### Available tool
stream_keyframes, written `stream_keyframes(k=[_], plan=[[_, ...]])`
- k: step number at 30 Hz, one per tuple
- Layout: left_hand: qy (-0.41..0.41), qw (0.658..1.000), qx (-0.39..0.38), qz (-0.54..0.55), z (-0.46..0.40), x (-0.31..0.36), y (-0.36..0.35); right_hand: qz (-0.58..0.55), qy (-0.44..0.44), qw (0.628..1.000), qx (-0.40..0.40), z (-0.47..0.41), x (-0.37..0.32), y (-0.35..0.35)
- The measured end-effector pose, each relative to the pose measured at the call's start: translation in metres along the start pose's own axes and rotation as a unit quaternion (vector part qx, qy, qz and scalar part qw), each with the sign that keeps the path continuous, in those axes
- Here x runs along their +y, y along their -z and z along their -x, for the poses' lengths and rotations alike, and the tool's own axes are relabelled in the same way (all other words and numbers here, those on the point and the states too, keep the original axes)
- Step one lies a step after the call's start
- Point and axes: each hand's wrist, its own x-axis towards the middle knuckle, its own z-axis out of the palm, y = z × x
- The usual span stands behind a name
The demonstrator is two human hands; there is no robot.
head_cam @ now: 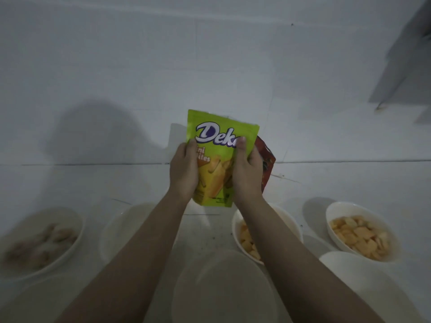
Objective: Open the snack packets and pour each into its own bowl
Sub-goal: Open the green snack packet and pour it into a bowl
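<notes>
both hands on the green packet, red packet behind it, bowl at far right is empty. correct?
Not quite. In the head view the far-right bowl is not empty: it holds pale orange snack pieces. The rest stands: the left hand and right hand both grip the green packet, and the red packet sits behind it.

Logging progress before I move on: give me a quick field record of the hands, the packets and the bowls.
left hand: grips green packet, left edge
right hand: grips green packet, right edge
green packet: upright, top looks sealed
red packet: behind green packet, mostly hidden
far-right bowl: holds yellow snacks
bowl under right forearm: holds yellow snacks
far-left bowl: holds pale snacks, blurred
near centre bowl: looks empty
</notes>
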Motion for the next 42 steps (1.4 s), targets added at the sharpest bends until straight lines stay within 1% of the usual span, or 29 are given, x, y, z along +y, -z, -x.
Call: stream_keyframes(k=[6,10,13,16,20,24,29,32,36,38,42], plan=[[-0.044,0.998,0.04,-0.006,0.081,0.031,0.033,-0.004,-0.021,0.998,-0.051,0.062,-0.052,0.028],[-0.034,0.997,0.072,0.022,0.134,0.032,0.057,-0.006,-0.006,0.996,-0.092,0.119,-0.073,0.046],[-0.029,0.993,0.11,0.031,0.173,0.028,0.081,0.007,0.028,0.989,-0.146,0.161,-0.075,0.059],[-0.021,0.99,0.132,0.052,0.204,0.025,0.106,0.008,0.041,0.977,-0.21,0.197,-0.069,0.067],[-0.016,0.982,0.183,0.047,0.242,0.022,0.134,0.0,0.021,0.962,-0.271,0.231,-0.067,0.068],[-0.007,0.975,0.221,0.038,0.282,0.02,0.161,-0.005,-0.015,0.955,-0.298,0.262,-0.066,0.064],[-0.017,0.967,0.256,0.008,0.313,0.016,0.206,-0.023,-0.033,0.941,-0.337,0.301,-0.063,0.043],[-0.032,0.956,0.291,0.004,0.321,0.011,0.24,-0.041,-0.038,0.925,-0.376,0.323,-0.064,0.018],[-0.053,0.945,0.321,-0.024,0.319,0.005,0.29,-0.048,-0.028,0.913,-0.405,0.354,-0.062,-0.021],[-0.062,0.945,0.32,-0.036,0.313,0.0,0.316,-0.049,-0.028,0.911,-0.409,0.369,-0.058,-0.042],[-0.07,0.955,0.286,-0.04,0.287,-0.011,0.368,-0.038,-0.026,0.923,-0.381,0.391,-0.048,-0.09]])
